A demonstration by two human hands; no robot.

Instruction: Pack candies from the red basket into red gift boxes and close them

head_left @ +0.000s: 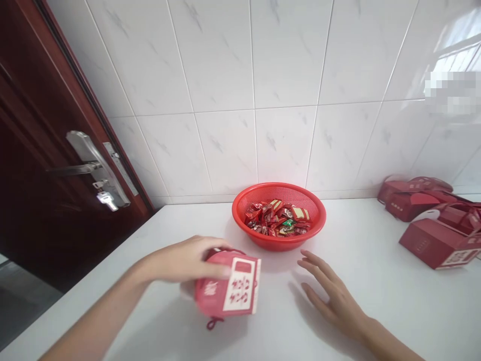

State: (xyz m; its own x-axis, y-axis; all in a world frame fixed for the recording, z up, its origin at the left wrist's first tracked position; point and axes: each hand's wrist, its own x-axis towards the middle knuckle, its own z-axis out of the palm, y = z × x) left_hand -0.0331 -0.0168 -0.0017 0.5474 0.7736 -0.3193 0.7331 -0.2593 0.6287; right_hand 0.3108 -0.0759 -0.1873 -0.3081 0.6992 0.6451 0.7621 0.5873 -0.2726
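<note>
Gripping red printed gift box (pixel 229 287) in left hand (pixel 199 258), with thumb across it | tilted above white tabletop (pixel 361 240), near red plastic colander (pixel 276 245) of wrapped candies (pixel 276 219) | holding right hand (pixel 336 301) loosely spread, grasping nothing

One box (pixel 233 288) in the left hand (pixel 197 258), one door (pixel 33 220) to its left, one basket (pixel 278 243) beyond; right of the right hand (pixel 334 298), perhaps four more boxes (pixel 432 243), overlapping.

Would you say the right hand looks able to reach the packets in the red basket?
Probably yes: the right hand is empty, near the red basket, whose open top leaves the packets uncovered.
</note>
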